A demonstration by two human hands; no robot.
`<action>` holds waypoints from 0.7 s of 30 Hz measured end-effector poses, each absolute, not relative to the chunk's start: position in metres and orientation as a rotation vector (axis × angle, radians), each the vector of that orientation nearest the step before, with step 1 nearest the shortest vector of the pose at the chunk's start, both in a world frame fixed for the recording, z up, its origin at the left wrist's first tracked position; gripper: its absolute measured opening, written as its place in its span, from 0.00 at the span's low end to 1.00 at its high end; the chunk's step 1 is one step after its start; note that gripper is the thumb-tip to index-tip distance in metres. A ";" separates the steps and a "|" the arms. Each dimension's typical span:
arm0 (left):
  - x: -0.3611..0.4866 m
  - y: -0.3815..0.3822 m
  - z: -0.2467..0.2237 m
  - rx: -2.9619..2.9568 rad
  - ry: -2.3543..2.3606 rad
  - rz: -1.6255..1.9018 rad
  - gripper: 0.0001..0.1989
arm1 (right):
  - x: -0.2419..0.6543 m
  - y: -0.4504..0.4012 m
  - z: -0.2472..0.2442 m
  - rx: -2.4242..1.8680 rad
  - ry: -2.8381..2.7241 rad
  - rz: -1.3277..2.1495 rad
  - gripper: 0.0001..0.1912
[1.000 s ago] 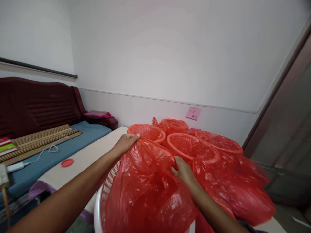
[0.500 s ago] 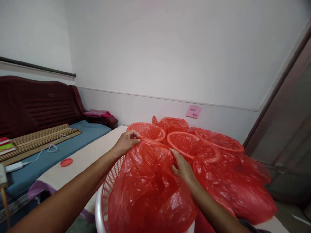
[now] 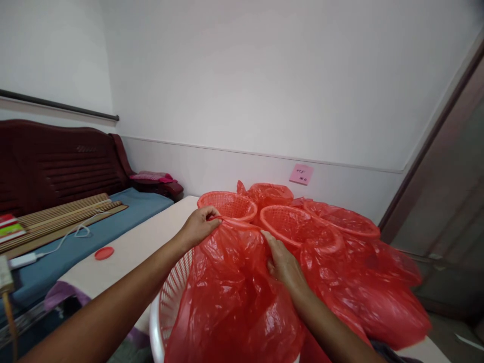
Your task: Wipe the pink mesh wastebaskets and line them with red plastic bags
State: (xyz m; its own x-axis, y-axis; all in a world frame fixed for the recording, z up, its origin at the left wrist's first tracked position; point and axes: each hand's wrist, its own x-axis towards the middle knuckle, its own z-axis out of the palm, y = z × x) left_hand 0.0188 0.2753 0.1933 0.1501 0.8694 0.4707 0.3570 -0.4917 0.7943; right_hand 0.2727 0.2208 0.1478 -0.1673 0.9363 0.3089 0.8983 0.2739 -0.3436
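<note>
A translucent red plastic bag [image 3: 238,287] hangs over a white slatted basket [image 3: 177,287] right in front of me. My left hand [image 3: 198,226] pinches the far edge of this bag between thumb and fingers. At the bag's right side, my right hand [image 3: 283,259] is closed on the film, its thumb partly hidden behind the plastic. Just beyond my hands stand a red basket [image 3: 212,197] and a second red basket [image 3: 302,212] lined with red plastic. The inside of the white basket is mostly covered by the bag.
More bagged red baskets [image 3: 348,217] crowd the right of the pale table [image 3: 151,237]. A small red lid [image 3: 104,253] lies at the left. Beside the table is a wooden bench [image 3: 68,161] with a blue cushion and white cable. A pink note [image 3: 301,174] sticks to the wall.
Both hands have shifted slightly, the left a little downward and right. The bag's top edge is pulled straighter, and more of the white basket's left side shows.
</note>
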 end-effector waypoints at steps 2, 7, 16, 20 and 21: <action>0.020 0.273 0.195 1.954 1.170 1.318 0.06 | 0.272 0.221 0.148 -1.665 -2.100 0.100 0.40; 0.023 0.272 0.192 1.969 1.176 1.345 0.04 | 0.269 0.224 0.146 -1.707 -2.109 0.008 0.39; 0.023 0.279 0.185 2.042 1.209 1.398 0.11 | 0.265 0.219 0.150 -1.826 -2.133 -0.041 0.37; 0.025 0.273 0.186 2.069 1.198 1.348 0.06 | 0.267 0.220 0.147 -1.809 -2.105 -0.035 0.33; 0.026 0.271 0.186 2.074 1.196 1.324 0.06 | 0.267 0.221 0.146 -1.837 -2.103 -0.034 0.33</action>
State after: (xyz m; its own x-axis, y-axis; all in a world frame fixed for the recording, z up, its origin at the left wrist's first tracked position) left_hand 0.0261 0.2713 0.1864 0.1840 0.8268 0.5315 0.4453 -0.5522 0.7049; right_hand 0.2671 0.2206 0.1462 -0.1005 0.9566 0.2736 0.9650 0.1606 -0.2072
